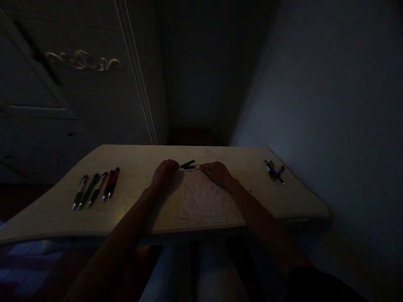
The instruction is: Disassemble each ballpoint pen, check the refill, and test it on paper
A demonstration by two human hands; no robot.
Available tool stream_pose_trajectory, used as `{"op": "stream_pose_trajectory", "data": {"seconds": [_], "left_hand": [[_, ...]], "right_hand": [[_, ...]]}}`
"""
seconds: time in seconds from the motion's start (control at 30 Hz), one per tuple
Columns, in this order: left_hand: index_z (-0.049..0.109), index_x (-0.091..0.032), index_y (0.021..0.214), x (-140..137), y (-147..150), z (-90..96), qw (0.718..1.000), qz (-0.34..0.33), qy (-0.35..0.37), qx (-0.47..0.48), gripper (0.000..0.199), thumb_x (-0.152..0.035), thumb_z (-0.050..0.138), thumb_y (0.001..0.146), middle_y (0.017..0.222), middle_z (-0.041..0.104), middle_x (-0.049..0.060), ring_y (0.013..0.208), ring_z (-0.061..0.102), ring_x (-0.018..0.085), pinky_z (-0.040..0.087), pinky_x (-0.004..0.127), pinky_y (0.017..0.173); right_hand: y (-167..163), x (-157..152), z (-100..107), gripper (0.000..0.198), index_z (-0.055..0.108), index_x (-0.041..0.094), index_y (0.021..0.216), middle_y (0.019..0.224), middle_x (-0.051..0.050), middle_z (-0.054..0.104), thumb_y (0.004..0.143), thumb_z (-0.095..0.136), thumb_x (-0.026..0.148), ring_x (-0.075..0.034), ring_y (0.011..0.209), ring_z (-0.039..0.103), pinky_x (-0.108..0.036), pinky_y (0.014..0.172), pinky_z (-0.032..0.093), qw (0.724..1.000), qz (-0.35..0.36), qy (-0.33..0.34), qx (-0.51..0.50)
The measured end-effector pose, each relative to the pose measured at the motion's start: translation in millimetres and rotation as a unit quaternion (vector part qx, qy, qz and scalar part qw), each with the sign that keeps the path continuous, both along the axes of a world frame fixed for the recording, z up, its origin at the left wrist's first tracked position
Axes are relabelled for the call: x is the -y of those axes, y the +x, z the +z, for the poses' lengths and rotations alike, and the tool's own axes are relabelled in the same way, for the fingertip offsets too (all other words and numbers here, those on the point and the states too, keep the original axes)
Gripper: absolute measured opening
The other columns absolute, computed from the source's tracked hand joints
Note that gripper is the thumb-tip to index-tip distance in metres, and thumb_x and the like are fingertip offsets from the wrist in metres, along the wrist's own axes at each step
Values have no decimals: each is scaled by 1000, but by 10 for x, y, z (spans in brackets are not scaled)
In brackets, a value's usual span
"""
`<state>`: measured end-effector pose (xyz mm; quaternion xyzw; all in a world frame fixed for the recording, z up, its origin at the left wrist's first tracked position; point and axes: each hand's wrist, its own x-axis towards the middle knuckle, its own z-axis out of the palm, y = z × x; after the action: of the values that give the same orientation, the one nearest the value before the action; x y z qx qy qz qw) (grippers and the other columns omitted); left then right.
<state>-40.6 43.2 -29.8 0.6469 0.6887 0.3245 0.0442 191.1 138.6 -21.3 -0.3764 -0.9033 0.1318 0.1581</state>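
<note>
My left hand (166, 172) is at the far edge of a handwritten sheet of paper (204, 201), its fingers closed together near the end of some small pen parts. My right hand (217, 173) rests over the paper's far right corner, fingers curled in a pinch around something thin. Between the two hands lie a green pen barrel (188, 163) and a dark pen piece (189, 167), with a thin stick-like part beside them. Dim light hides what exactly sits in the fingertips of either hand.
Several pens (96, 188) lie side by side on the left of the pale table (132, 209). A small heap of pen parts (275, 173) is on the right side. A wall (315, 105) closes off the right, and a cabinet (94, 105) with ornate trim stands at the left.
</note>
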Motion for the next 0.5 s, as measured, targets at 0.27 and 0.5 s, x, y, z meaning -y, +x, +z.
{"op": "stream_pose_trajectory", "data": {"seconds": [0.27, 0.5], "left_hand": [[66, -20, 82, 13, 10, 35, 1000, 10, -5, 2, 22, -25, 45, 86, 90, 67, 8, 91, 60, 24, 47, 36, 85], [67, -20, 82, -10, -12, 10, 1000, 21, 5, 9, 20, -21, 47, 82, 89, 67, 8, 89, 60, 24, 47, 36, 87]], "right_hand": [[-65, 57, 56, 24, 76, 30, 101, 101, -4, 77, 97, 52, 34, -22, 90, 69, -29, 76, 47, 997, 0, 39, 64], [-87, 58, 59, 25, 75, 26, 100, 97, -7, 76, 97, 52, 35, -22, 85, 69, -29, 74, 44, 996, 15, 48, 69]]}}
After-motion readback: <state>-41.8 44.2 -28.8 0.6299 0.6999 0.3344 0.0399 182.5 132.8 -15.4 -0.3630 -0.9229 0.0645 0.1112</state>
